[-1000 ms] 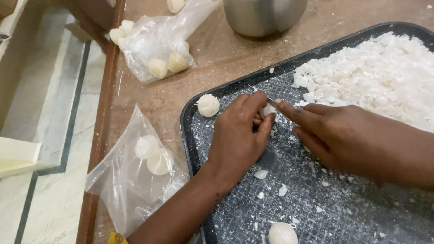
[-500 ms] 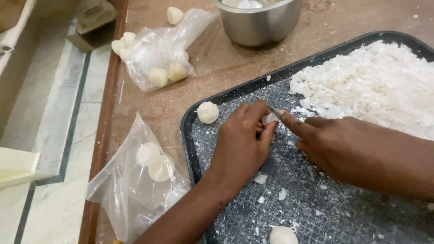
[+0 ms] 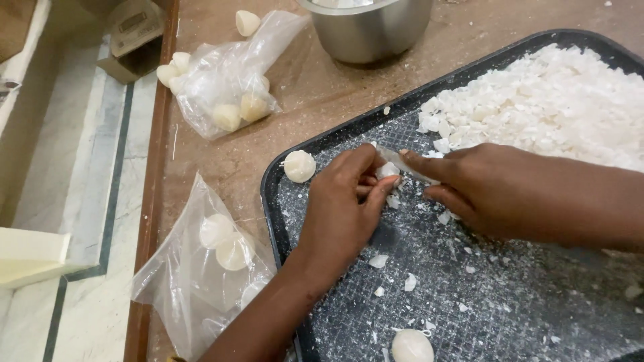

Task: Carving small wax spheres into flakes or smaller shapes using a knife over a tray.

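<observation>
small white lump (image 3: pixel 388 170) pinched in fingertips of left hand (image 3: pixel 345 208), held just over the dark tray (image 3: pixel 282 221) near its upper left corner. right hand (image 3: pixel 490 191) closed round a thin blade-like tool (image 3: pixel 402 163), tip touching the lump; index finger stretched along it. both hands meet at the lump, left clamped on it, right clamped on the tool. big heap of white flakes (image 3: pixel 543 107) fills the tray's upper right, loose flakes scattered over the mesh-patterned floor. one whole white ball (image 3: pixel 299 165) sits on the tray's left rim just beside left hand, another ball (image 3: pixel 411 346) at bottom edge of tray. clear plastic bag (image 3: pixel 201 275) with white balls lies left of tray on brown table (image 3: pixel 221 161), second bag (image 3: pixel 228 80) further up, steel bowl (image 3: pixel 369 27) at top, near the heap
</observation>
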